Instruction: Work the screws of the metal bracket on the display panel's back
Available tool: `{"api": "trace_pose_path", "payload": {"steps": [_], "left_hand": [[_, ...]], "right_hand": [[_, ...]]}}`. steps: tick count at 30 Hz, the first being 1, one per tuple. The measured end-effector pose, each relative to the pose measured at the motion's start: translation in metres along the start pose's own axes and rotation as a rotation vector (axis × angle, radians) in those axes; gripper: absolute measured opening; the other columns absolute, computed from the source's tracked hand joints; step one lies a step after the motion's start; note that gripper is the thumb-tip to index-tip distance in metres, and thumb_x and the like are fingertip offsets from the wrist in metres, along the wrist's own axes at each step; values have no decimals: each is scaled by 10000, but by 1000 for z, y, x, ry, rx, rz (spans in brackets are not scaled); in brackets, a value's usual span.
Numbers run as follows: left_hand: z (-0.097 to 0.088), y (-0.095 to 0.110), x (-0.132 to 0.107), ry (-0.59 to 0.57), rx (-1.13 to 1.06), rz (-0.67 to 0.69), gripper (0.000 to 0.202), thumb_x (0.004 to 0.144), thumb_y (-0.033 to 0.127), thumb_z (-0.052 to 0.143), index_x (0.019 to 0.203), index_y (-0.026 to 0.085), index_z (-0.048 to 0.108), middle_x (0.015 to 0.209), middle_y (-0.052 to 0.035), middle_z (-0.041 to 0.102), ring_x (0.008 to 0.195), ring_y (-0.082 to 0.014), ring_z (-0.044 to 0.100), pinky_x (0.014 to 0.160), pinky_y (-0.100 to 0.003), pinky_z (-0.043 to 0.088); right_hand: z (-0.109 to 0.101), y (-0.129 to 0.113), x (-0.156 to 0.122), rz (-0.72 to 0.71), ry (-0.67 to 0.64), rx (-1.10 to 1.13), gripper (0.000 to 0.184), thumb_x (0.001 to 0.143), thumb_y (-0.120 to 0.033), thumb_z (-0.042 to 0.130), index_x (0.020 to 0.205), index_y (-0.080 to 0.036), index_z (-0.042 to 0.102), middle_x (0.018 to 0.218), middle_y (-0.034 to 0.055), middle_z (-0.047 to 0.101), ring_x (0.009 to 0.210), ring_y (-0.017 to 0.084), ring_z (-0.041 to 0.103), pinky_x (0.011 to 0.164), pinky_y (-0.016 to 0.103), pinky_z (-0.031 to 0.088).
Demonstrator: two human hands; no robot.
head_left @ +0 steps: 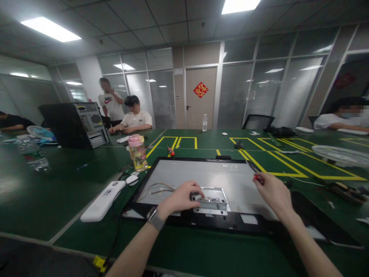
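Note:
A flat display panel point(178, 173) with a grey back and a black frame lies on the green table. My left hand point(187, 196), with a watch on its wrist, has thumb and fingers closed on the left end of a silver metal bracket point(213, 206) on the panel's lower middle. Over the panel's right edge, my right hand point(273, 192) pinches a small red-ended thing point(256, 177); most of it is hidden, so its kind is unclear. Thin wires point(158, 188) lie on the panel's left side.
Left of the panel are a white handheld device point(103, 202), a pink-lidded bottle point(137, 152) and a black computer case point(73, 125). A dark flat panel point(319, 215) lies at right. Yellow tape point(265, 154) marks the table. Several people sit or stand beyond.

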State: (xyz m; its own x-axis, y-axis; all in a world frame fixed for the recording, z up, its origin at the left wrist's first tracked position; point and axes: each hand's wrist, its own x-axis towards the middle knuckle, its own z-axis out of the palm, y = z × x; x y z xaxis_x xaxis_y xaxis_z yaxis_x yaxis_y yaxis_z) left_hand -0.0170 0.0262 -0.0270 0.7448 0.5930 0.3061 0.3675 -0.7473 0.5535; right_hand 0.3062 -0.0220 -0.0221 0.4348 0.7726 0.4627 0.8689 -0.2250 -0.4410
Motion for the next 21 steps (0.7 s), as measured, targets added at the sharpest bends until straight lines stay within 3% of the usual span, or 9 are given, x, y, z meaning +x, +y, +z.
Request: {"api": "trace_pose_path", "payload": {"steps": [3,5,7,10,13,16,18,20,21], "left_hand": [[-3,5,2,137,-11,4,288,768,226,656,1055,220,632,1053,-33,593,978,-176,576,910,-311,443],[-1,10,6,302,33,9,384,802,197,610,1182,228,559,1070,-42,585,996,-177,564,931,-339,438],[5,18,10,394,88,33,564,792,161,611,1319,249,432,1052,-39,576,960,-175,565,901,-353,459],[19,33,15,338,68,158,655,788,170,634,1370,278,356,1044,-27,587,925,-164,571,868,-330,476],[28,49,19,422,-26,223,379,839,210,593,1212,245,538,948,-24,600,879,-157,574,825,-296,483],[19,61,27,544,-95,187,221,845,266,597,1058,232,648,865,-22,555,811,-144,563,772,-277,494],[3,65,38,659,-187,144,215,834,319,608,1018,221,662,982,-48,539,908,-165,569,833,-311,499],[-15,63,51,762,-429,113,242,858,377,558,985,187,634,1117,-80,527,1018,-195,577,846,-332,519],[-21,60,58,795,-584,92,279,870,414,523,988,171,597,1093,-86,551,975,-194,609,805,-338,542]], "right_hand": [[0,-18,-1,-35,151,709,275,692,-363,676,892,-175,652,839,83,695,757,232,663,752,376,529],[7,-32,-7,49,-6,1164,293,645,-377,750,847,-190,651,828,44,698,777,200,667,769,344,544],[17,-45,-15,194,-220,1470,286,605,-357,796,789,-182,663,793,27,707,756,175,677,769,307,557],[34,-64,-30,376,-512,1717,286,556,-275,844,761,-159,681,785,21,722,765,142,689,776,222,559],[42,-79,-41,424,-636,1803,242,600,-253,826,770,-165,677,776,6,723,767,111,688,761,172,549],[36,-86,-42,355,-756,1709,242,684,-353,764,830,-182,673,799,17,719,742,113,679,738,202,546],[28,-84,-37,190,-834,1490,319,719,-470,698,795,-162,667,769,46,709,706,153,669,730,289,548],[20,-77,-30,-35,-786,1190,335,711,-474,694,745,-142,665,760,61,703,723,182,655,773,347,527],[18,-72,-27,-123,-731,1061,330,705,-472,695,739,-145,668,761,63,699,755,197,650,804,364,512]]}}
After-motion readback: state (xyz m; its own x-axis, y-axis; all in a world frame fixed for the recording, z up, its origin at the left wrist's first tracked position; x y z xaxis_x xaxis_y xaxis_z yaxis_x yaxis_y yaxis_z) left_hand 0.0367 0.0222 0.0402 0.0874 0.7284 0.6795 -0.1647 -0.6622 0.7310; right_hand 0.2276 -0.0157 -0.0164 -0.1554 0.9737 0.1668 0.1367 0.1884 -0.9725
